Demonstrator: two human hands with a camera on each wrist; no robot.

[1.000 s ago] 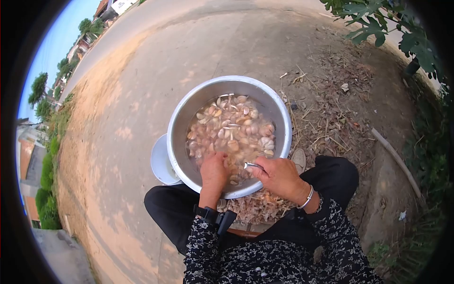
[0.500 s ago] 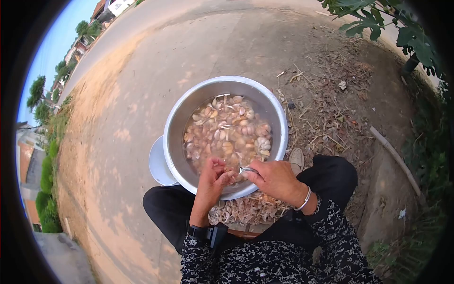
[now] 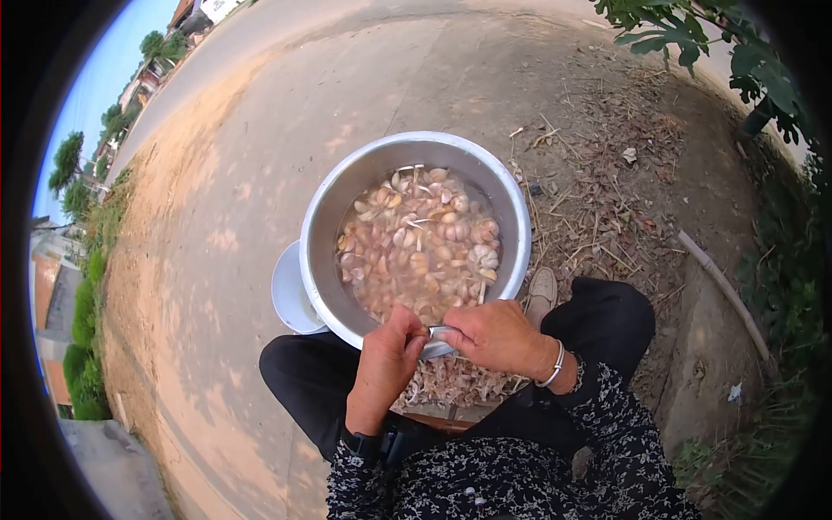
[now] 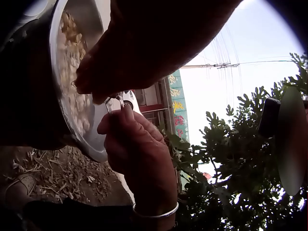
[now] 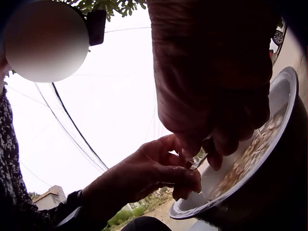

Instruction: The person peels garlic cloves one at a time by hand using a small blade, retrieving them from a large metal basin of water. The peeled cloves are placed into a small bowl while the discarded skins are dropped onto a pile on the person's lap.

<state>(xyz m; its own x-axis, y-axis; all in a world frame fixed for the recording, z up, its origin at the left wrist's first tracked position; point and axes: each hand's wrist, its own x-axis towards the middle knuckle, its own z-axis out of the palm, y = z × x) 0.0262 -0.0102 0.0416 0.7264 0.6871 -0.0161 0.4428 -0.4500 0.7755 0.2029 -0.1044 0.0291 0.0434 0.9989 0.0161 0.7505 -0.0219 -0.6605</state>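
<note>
In the head view, my left hand pinches a garlic clove, mostly hidden by the fingertips, over the near rim of a metal basin. My right hand grips a small shiny metal blade, its tip right at the left fingertips. The right wrist view shows this blade between the two hands; its handle is hidden in the fist. The wide basin holds cloudy water and many garlic cloves, with a whole garlic bulb on the right side.
A white bowl stands left of the basin, partly under its rim. Garlic skins lie in a heap between the person's legs. Dry leaves and straw cover the ground to the right, near a long stick.
The left hand has come up out of the basin's water, toward the body and over the near rim. The right hand has moved slightly left with the blade, and the two hands now meet.
</note>
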